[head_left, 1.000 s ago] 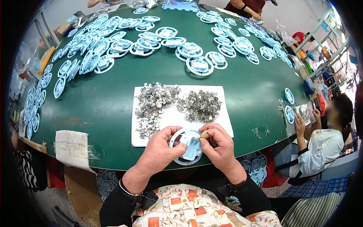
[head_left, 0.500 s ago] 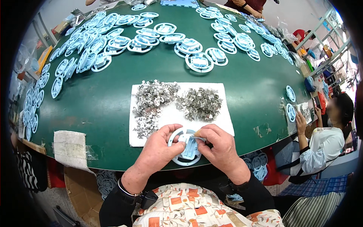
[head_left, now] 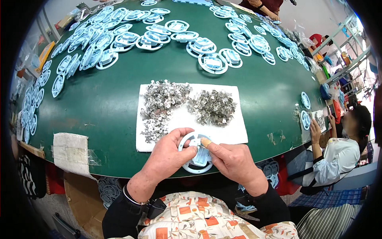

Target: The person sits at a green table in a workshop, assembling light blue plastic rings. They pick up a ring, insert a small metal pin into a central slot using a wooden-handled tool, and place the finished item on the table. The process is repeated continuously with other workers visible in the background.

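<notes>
Near the table's front edge, my left hand (head_left: 169, 153) is closed round the left side of a light-blue plastic ring-shaped part (head_left: 200, 158), its thumb lying on the centre piece. The part looks like a small toy steering wheel. My right hand (head_left: 234, 162) grips its right side, and a digit with a tan covering on its tip presses on the upper centre piece. Whether a small metal piece sits under that tip is hidden. Just beyond my hands, a white foam board (head_left: 179, 124) bears two heaps of small silvery metal clips, a left heap (head_left: 163, 99) and a right heap (head_left: 213, 107).
Many similar blue ring parts (head_left: 213, 63) lie across the far and left side of the green table (head_left: 111, 115). A whitish cloth pad (head_left: 71, 152) is taped at the front left edge. At the right sits a co-worker (head_left: 338, 155); another person's hand (head_left: 273, 16) is at the far edge.
My right hand has gone from a fingertip pinch at the part's upper centre to pressing there with a covered tip, its other fingers curled lower. My left hand keeps its hold.
</notes>
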